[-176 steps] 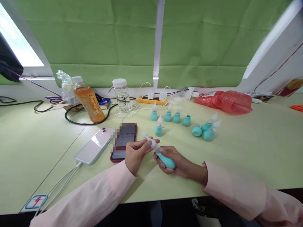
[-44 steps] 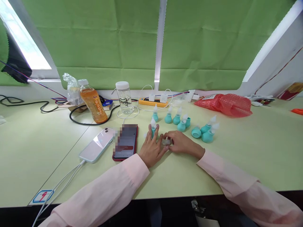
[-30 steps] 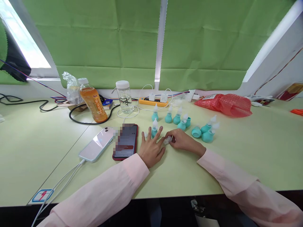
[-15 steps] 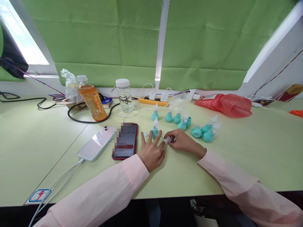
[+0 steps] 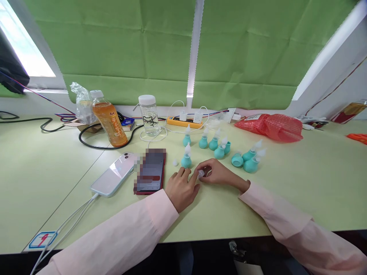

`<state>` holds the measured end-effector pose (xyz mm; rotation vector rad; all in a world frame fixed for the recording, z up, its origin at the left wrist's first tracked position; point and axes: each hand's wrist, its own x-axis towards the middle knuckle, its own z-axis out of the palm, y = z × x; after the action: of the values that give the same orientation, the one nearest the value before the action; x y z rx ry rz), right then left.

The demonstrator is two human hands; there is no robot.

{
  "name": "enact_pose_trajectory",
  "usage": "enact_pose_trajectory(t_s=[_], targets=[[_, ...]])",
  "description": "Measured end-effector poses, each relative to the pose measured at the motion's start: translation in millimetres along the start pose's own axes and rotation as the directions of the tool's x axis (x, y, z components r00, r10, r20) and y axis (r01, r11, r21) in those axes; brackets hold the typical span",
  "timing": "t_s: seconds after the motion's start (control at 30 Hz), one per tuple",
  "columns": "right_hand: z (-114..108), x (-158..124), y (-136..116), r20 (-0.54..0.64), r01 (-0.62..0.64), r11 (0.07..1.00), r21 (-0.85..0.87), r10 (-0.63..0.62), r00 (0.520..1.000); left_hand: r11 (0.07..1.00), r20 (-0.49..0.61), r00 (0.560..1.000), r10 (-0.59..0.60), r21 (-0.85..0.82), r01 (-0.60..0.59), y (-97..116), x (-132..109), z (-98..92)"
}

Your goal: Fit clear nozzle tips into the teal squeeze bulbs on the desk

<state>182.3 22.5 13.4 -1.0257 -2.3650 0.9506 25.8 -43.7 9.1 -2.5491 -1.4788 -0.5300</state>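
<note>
My right hand (image 5: pixel 214 171) pinches a small clear plastic piece (image 5: pixel 201 173) between thumb and fingertips, just above or on the table. My left hand (image 5: pixel 182 188) lies beside it, holding nothing, fingers bent and partly apart, its index fingertip at the clear piece. Just beyond my left fingers stands a teal nasal aspirator (image 5: pixel 186 159) with a clear pointed tip. A small white cap-like piece (image 5: pixel 175 163) lies to its left. Behind my right hand, more teal aspirators (image 5: pixel 213 143) stand upright. Farther right, an open teal bulb (image 5: pixel 237 159) lies near two aspirators (image 5: pixel 251 164).
Left of my hands lie a red-cased phone (image 5: pixel 150 172) and a pale phone (image 5: pixel 113 175) with a white cable. Behind stand an orange drink bottle (image 5: pixel 110 122), a clear water bottle (image 5: pixel 149 118) and a yellow power strip (image 5: pixel 183 122). A red plastic bag (image 5: pixel 269 126) lies back right.
My left hand's spread fingers have drawn in and bent, uncovering the nearest aspirator. The clear piece has turned within my right fingers and shows less of its length.
</note>
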Motion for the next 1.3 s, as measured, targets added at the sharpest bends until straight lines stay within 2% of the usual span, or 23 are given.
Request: enact_pose_trajectory(t_s=[0.07,0.13,0.27,0.37,0.43,0.5,0.57,0.67,0.73,0.8,0.93,1.0,1.07,1.17,1.3], targets=[[5.0,-0.2,0.6,0.037,-0.006,0.997,0.082,0.003,0.999,0.997,0.081,0.996,-0.024,-0.076,0.03,-2.7,0.0,3.8],[7.2,-0.8,0.7,0.059,-0.012,0.994,0.106,0.006,0.998,0.99,0.111,0.993,-0.042,-0.133,0.057,-6.0,-0.9,6.7],[-1.9,-3.8,-2.2,0.063,0.044,0.999,-0.015,-0.043,0.997,0.969,0.059,0.995,-0.086,-0.226,0.098,-10.7,-5.3,5.4],[-12.1,-7.1,-5.4,0.092,0.119,0.987,-0.106,-0.109,0.99,0.957,0.095,0.987,-0.129,-0.251,0.149,-11.6,-7.8,1.5],[-12.8,-8.5,-6.0,0.116,0.136,0.987,-0.083,-0.126,0.985,0.949,0.131,0.98,-0.147,-0.26,0.177,-11.7,-7.8,0.0],[-5.9,-8.4,-4.9,0.073,0.126,0.992,0.001,-0.126,0.989,0.938,0.157,0.974,-0.162,-0.282,0.202,-11.8,-6.7,-0.4],[6.8,-6.8,-2.4,-0.054,0.096,0.982,0.16,-0.089,0.995,0.924,0.164,0.97,-0.18,-0.309,0.224,-12.1,-5.4,-0.2],[24.5,-2.8,1.6,-0.237,0.086,0.89,0.447,0.025,0.971,0.914,0.137,0.97,-0.199,-0.332,0.235,-12.7,-4.2,0.0],[29.2,-0.5,3.3,-0.276,0.087,0.818,0.569,0.091,0.957,0.913,0.123,0.971,-0.203,-0.336,0.233,-13.2,-4.2,-0.1],[28.8,0.9,4.3,-0.291,0.075,0.789,0.609,0.135,0.947,0.921,0.128,0.974,-0.186,-0.324,0.218,-13.6,-4.6,-0.3],[27.3,-1.0,3.5,-0.333,0.093,0.845,0.527,0.105,0.937,0.947,0.142,0.979,-0.149,-0.264,0.182,-14.7,-5.3,0.1],[29.2,-4.6,0.4,-0.378,0.144,0.9,0.412,0.025,0.925,0.951,0.133,0.979,-0.152,-0.251,0.181,-15.2,-5.2,0.4],[31.3,-9.1,-4.4,-0.422,0.228,0.945,0.235,-0.112,0.9,0.951,0.131,0.979,-0.156,-0.247,0.184,-15.4,-4.9,0.5],[32.3,-14.3,-11.2,-0.412,0.348,0.938,-0.004,-0.318,0.854,0.953,0.151,0.977,-0.154,-0.238,0.187,-15.0,-4.3,-0.1],[30.5,-15.1,-12.8,-0.349,0.372,0.922,-0.112,-0.387,0.854,0.961,0.158,0.976,-0.151,-0.208,0.182,-13.9,-3.9,-1.1]])
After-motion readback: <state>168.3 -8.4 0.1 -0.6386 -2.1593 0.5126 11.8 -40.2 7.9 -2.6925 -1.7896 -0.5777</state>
